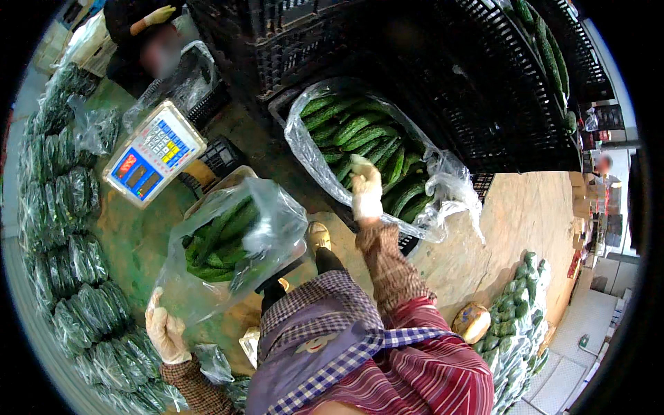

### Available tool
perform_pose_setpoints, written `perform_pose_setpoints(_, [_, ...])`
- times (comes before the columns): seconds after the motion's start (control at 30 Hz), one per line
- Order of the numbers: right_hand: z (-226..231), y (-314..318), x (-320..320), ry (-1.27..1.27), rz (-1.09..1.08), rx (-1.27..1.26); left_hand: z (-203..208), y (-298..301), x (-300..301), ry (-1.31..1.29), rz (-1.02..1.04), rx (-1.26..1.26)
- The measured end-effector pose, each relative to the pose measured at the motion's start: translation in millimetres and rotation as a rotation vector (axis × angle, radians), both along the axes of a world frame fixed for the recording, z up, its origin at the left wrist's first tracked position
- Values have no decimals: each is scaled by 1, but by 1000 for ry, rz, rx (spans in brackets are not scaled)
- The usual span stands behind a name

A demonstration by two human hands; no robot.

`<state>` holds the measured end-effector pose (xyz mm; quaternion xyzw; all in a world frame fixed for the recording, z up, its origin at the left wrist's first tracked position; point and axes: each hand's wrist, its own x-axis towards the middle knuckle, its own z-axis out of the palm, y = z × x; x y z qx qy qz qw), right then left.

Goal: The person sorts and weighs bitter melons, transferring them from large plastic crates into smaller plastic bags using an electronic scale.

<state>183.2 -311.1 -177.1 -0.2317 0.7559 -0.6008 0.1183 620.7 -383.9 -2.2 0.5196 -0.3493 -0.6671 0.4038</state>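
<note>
My right hand, in a pale glove, reaches into a black crate lined with clear plastic, its fingers curled over the green cucumbers there. Which cucumber it grips is partly hidden by the glove. Low on the left, my left hand, also gloved, has finger and thumb at the edge of a large clear plastic bag. The bag's film stretches toward that hand. Inside the bag lies a bunch of dark green cucumbers, resting on a container whose rim partly shows.
A white weighing scale with a blue panel stands left of the bag. Stacked black crates rise behind. Bagged cucumbers line the left side; more wrapped green produce lies at right. Another person's gloved hand shows at far left.
</note>
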Motion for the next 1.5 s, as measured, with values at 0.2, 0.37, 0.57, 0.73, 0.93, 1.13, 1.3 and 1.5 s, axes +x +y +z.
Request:
perform_pose_setpoints(0.2, [-103, -26, -87, -513, -660, 1005, -6, 6, -18, -132, 71, -11])
perform_pose_setpoints(0.37, [-105, -12, -78, -463, -599, 852, -5, 4, -29, -170, 93, 10])
perform_pose_setpoints(0.57, [-121, -17, -90, -516, -601, 730, -4, -2, -37, -160, 66, -12])
perform_pose_setpoints(0.73, [-136, 16, -102, -508, -519, 306, -2, -7, -28, -125, 44, -25])
perform_pose_setpoints(0.93, [-24, 45, -75, -1058, 8, -873, -4, -7, -12, -115, 6, -63])
perform_pose_setpoints(1.13, [105, 9, -17, -1092, 511, -855, 3, -10, -17, -19, -16, -47])
perform_pose_setpoints(1.3, [138, -49, 60, -1268, 801, -961, 16, -10, -6, -30, -85, -46])
perform_pose_setpoints(1.5, [158, -107, 184, -889, 1319, -574, 18, -19, 8, 314, -99, 89])
